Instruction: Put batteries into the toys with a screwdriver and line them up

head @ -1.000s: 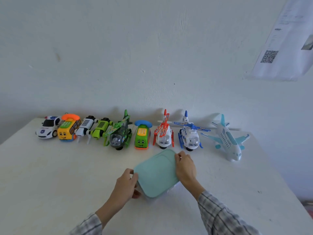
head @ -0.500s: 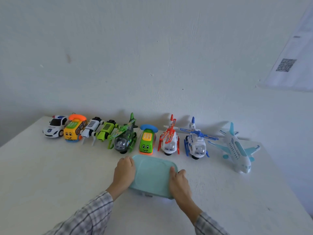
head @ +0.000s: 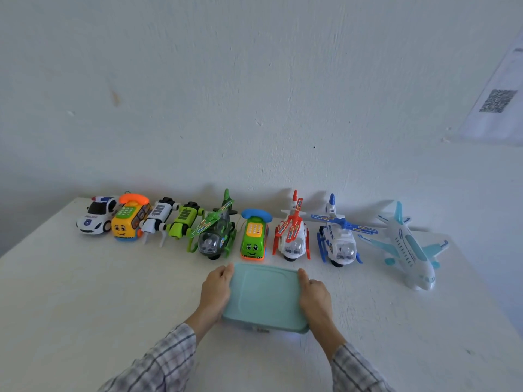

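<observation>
Box (head: 264, 297) swung square, long axis toward toys (head: 252, 236), left grip (head: 216, 290) and right grip (head: 315, 295) clasping sides

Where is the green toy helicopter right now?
Head view: the green toy helicopter stands mid-row by the wall, between the green robot toy on its left and the green telephone car on its right.

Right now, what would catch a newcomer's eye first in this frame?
A colourful row of toys along the wall: from the police car at the left end, through helicopters, to the big white and blue airplane at the right. In front of it, at the table's middle, both hands, the left hand and the right hand, hold the sides of a mint green lidded box.
</observation>
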### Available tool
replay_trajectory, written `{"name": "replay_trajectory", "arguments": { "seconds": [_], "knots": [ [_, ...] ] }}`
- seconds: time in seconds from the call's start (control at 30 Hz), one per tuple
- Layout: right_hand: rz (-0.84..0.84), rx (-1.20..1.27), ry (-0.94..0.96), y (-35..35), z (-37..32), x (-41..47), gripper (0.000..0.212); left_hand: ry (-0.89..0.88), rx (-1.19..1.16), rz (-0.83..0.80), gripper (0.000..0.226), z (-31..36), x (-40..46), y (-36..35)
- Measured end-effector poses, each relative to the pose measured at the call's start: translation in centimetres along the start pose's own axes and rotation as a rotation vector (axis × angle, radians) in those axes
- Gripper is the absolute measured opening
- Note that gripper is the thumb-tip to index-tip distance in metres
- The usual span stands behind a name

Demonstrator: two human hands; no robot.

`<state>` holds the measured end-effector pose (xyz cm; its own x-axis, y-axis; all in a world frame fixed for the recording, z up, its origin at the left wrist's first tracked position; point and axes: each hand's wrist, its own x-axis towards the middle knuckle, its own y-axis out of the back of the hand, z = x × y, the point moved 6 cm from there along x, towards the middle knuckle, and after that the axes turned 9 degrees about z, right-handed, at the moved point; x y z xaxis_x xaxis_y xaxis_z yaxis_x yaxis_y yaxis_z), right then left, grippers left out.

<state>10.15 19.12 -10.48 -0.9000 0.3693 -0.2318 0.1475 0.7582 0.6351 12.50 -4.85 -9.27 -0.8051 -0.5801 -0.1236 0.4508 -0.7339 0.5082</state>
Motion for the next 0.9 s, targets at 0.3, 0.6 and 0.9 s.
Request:
{"name": "replay_trajectory", "arguments": {
  "seconds": [0.3,0.6,0.9],
  "knots": [
    [0.043,-0.602,0.582,-0.3,-4.6,-4.3,0.053,-0.838,0.694,-0.103,0.071,3.6,-3.0,-2.4],
    [-0.005,-0.580,0.562,-1.2,-4.4,-4.2,0.056,-0.797,0.837,-0.242,0.087,3.2,-1.9,-3.8],
    [-0.176,-0.467,0.492,0.0,-3.3,-5.6,0.064,-0.836,0.726,-0.366,0.083,2.5,-3.9,-1.6]
  ]
}}
